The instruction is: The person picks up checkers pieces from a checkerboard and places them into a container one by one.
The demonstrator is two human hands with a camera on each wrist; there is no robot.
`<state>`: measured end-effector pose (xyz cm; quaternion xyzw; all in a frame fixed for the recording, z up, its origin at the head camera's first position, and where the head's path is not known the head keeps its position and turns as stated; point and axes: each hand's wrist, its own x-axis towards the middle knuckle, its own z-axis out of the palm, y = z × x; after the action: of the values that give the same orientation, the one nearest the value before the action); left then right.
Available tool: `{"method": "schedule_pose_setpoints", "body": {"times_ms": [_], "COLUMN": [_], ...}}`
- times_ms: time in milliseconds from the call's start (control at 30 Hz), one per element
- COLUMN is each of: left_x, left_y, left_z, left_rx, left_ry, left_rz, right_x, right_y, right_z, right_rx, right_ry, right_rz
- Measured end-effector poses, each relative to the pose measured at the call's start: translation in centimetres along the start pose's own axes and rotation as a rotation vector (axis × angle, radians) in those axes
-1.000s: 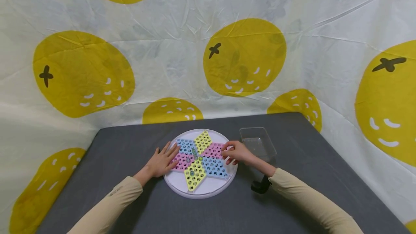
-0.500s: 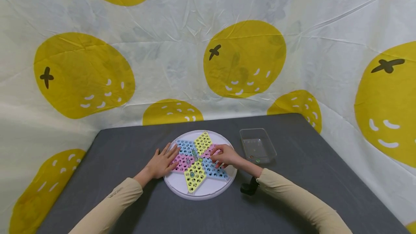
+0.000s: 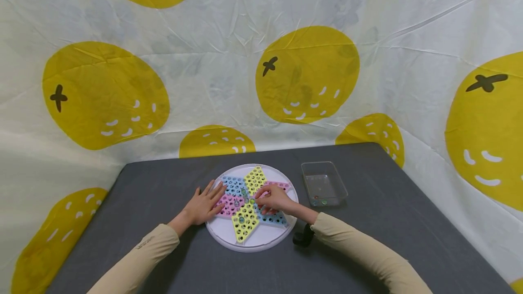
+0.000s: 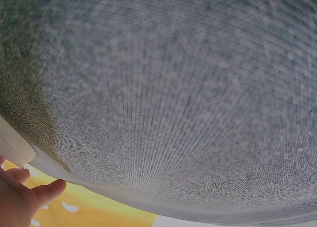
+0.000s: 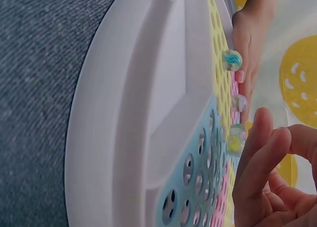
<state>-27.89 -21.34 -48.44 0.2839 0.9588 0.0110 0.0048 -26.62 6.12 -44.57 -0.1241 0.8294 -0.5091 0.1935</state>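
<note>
A round white Chinese checkers board [image 3: 267,239] carries a star of yellow, pink and blue holed sections. Several glass marbles sit on it, among them a teal-swirled marble [image 5: 232,60] on the yellow section and a yellow-green marble [image 5: 235,145] near the centre. My left hand [image 3: 202,204] rests with spread, straight fingers on the board's left edge. Over the right of the star's middle is my right hand [image 3: 274,198], its thumb and fingertips brought together close to the central marbles. I cannot tell whether a marble lies between those fingertips.
A clear plastic box [image 3: 324,184] stands right of the board, with a few marbles at its near end. The dark grey table [image 3: 367,194] is backed by a white cloth [image 3: 212,80] printed with yellow fruit. A black wrist device [image 3: 303,236] hangs under my right wrist.
My right hand has moved left from the board's right edge, beside the clear box, to near the star's centre. Marbles in the box's near end have come into sight. My left hand stays put.
</note>
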Motion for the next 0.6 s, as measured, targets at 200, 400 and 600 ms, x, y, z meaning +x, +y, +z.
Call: {"method": "schedule_pose_setpoints", "body": {"times_ms": [200, 400, 600], "left_x": [-0.1, -0.1, -0.1], "left_y": [0.0, 0.0, 0.0], "left_z": [0.1, 0.3, 0.2], "left_rx": [0.022, 0.033, 0.032], "left_ry": [0.033, 0.074, 0.066], "left_rz": [0.017, 0.043, 0.045], "right_x": [0.3, 0.6, 0.8], "right_y": [0.1, 0.4, 0.5], "right_z": [0.5, 0.9, 1.2], "right_rx": [-0.014, -0.003, -0.005], "right_ry": [0.007, -0.01, -0.011], "right_rz": [-0.016, -0.026, -0.013]}}
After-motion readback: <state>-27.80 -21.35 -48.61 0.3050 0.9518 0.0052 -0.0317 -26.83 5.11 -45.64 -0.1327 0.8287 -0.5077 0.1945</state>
